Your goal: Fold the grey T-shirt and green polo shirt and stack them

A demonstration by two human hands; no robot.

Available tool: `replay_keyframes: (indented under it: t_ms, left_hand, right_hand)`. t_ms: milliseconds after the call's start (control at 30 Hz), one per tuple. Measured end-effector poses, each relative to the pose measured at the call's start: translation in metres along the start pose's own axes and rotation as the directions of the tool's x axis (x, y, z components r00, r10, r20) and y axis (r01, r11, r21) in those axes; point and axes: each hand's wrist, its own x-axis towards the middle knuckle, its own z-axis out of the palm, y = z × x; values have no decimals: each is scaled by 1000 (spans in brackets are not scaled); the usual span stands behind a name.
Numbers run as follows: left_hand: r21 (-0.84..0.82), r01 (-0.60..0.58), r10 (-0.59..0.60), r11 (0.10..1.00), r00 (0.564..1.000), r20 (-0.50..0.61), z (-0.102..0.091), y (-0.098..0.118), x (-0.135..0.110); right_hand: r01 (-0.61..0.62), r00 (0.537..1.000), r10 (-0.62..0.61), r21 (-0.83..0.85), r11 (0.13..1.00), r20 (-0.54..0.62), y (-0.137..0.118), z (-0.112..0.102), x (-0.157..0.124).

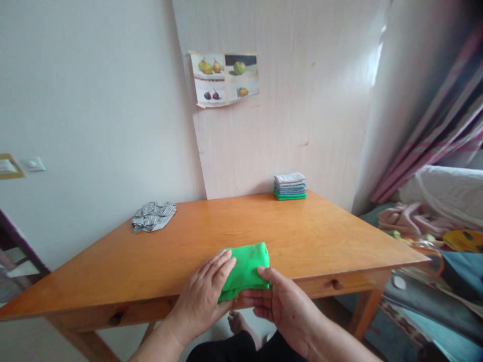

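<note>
A bright green folded cloth [247, 266] is held between my two hands at the front edge of the wooden table [211, 226]. My left hand [204, 286] lies over its left side, fingers across the top and thumb below. At the right end, my right hand [281, 296] grips the cloth with the thumb on top and the fingers underneath. The cloth is folded into a small, thick rectangle, and its left part is hidden by my left hand.
A neat stack of folded cloths [290, 186] stands at the table's back right. At the back left lies a crumpled striped cloth [153, 216]. Drawer knobs [335, 284] stick out in front. Bedding [418, 218] and other items are piled to the right.
</note>
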Motion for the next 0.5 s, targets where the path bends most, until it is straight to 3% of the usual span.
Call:
replay_keyframes:
  t_ms: [133,233,300,367,433,500]
  left_hand:
    - [-128,123,-132,984,989,-64,2,2,2]
    - [-377,311,-366,872,927,-81,-11,8,7]
    - [-606,393,-502,692,865,-13,-22,15,9]
    - [-805,402,-577,436,812,93,-30,24,10]
    - [-914,371,-610,167,767,199,-34,32,9]
    - [-945,322,-634,-55,720,282,-33,39,8]
  right_hand:
    - [56,998,-54,-40,998,42,-13,8,-11]
    - [205,973,-197,-59,977,120,-18,5,-14]
    - [345,937,-336,-111,932,94,-19,-4,-11]
    - [460,883,-469,-204,864,2,-17,-16,-5]
    - [509,828,-555,-311,803,-78,-14,-27,0]
    - [515,819,-570,-360,778,-61,-10,-31,2]
